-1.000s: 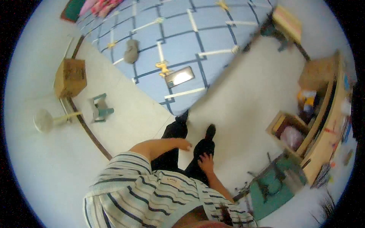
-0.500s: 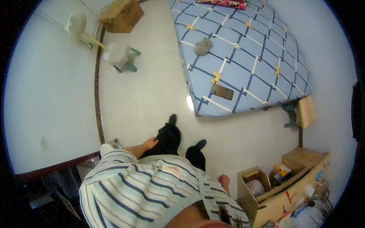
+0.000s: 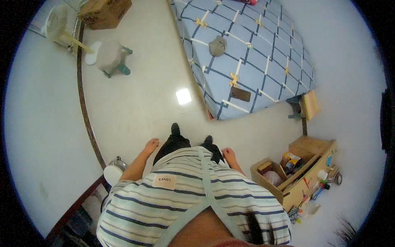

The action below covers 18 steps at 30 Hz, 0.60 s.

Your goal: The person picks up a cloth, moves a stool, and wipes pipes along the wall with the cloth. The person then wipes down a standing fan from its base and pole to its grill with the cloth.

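A blue, lattice-patterned fabric-covered mattress [image 3: 275, 57] is seen ahead, with an open tan box [image 3: 296, 193] placed at right. Black cloth trousers [image 3: 172, 145] are flanked by the loosely half-open, unladen left hand [image 3: 152, 145] and the curled right hand [image 3: 228, 154], whose grip cannot be told. A dark rectangular phone [image 3: 240, 94] is laid near the mattress's closest corner.

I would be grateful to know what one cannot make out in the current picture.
- Left hand and right hand, head view: too small and soft to show the palms.
- Carton, head view: its upper part is cut off by the top edge.
- Pink cloth, head view: cut off by the same edge.
- Phone, head view: too small to read anything on it.
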Motion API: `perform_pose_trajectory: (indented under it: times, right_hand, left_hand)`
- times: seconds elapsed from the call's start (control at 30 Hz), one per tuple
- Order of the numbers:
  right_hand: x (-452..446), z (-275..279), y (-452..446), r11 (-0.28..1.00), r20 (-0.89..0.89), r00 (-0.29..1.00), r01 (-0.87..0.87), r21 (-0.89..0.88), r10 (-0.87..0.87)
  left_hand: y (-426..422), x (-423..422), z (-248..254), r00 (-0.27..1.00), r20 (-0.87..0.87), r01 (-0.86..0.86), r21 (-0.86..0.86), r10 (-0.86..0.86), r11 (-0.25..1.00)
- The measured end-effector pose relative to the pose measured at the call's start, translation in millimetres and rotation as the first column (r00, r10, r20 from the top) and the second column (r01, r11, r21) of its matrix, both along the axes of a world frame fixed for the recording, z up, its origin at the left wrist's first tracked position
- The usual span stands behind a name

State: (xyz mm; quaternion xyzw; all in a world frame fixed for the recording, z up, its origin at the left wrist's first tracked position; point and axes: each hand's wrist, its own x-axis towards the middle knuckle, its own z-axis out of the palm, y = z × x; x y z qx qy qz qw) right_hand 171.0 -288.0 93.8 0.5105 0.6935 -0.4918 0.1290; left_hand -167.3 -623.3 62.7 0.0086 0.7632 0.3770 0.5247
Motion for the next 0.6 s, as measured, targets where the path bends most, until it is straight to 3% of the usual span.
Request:
perform_pose_trajectory:
  times: [0.03, 0.1, 0.13, 0.2, 0.23, 0.3, 0.33, 0.4, 0.53, 0.57, 0.6]
  right_hand:
    - [-28.4, 4.2, 12.6, 1.000, -0.012, 1.000, -0.008, 0.008, 0.008]
    - [-88.7, 20.8, 28.7, 1.000, -0.252, 0.967, -0.027, 0.003, 0.026]
    - [-116.5, 31.5, 36.3, 0.999, -0.271, 0.962, -0.044, 0.002, 0.043]
    - [-155.2, 47.6, 62.3, 0.979, -0.320, 0.926, 0.170, -0.116, -0.199]
    - [-166.9, 43.7, 81.2, 0.968, -0.285, 0.928, 0.203, -0.147, -0.238]
    - [-189.9, 28.3, 123.5, 0.945, -0.219, 0.926, 0.270, -0.183, -0.307]
    - [-201.0, 15.6, 144.8, 0.934, -0.186, 0.923, 0.305, -0.187, -0.338]
    - [-228.5, -9.0, 189.3, 0.823, -0.148, 0.828, 0.484, -0.296, -0.540]
    - [-293.0, -98.2, 284.3, 0.850, -0.161, 0.852, 0.444, -0.283, -0.498]
    - [-325.2, -110.9, 301.3, 0.837, -0.070, 0.844, 0.511, -0.194, -0.532]
    - [-356.8, -127.2, 325.9, 0.842, -0.073, 0.852, 0.493, -0.219, -0.518]
  left_hand:
    - [-13.7, -13.2, 13.4, 0.988, 0.039, -0.149, -0.044, 0.151, 0.988]
    - [-62.2, -39.4, -19.2, 0.987, -0.025, -0.159, -0.168, 0.157, 0.973]
    - [-82.4, -56.5, -27.6, 0.984, -0.045, -0.180, -0.165, 0.174, 0.970]
    - [-97.7, -80.6, -35.4, 0.979, -0.051, -0.202, -0.359, 0.197, 0.911]
    - [-97.7, -87.6, -35.0, 0.975, -0.062, -0.220, -0.358, 0.212, 0.908]
    - [-91.4, -103.0, -15.1, 0.864, -0.077, -0.503, -0.142, 0.497, 0.853]
    - [-84.9, -109.8, -5.5, 0.854, -0.099, -0.520, -0.145, 0.511, 0.842]
    - [-64.9, -120.1, 10.1, 0.865, -0.106, -0.496, -0.038, 0.490, 0.867]
    - [-35.6, -124.1, 32.6, 0.929, -0.115, -0.353, 0.010, 0.352, 0.936]
    - [-46.2, -122.6, 15.5, 0.975, -0.159, -0.157, 0.009, 0.157, 0.987]
    - [-56.9, -121.2, -2.7, 0.975, -0.218, 0.034, 0.010, -0.031, 0.999]
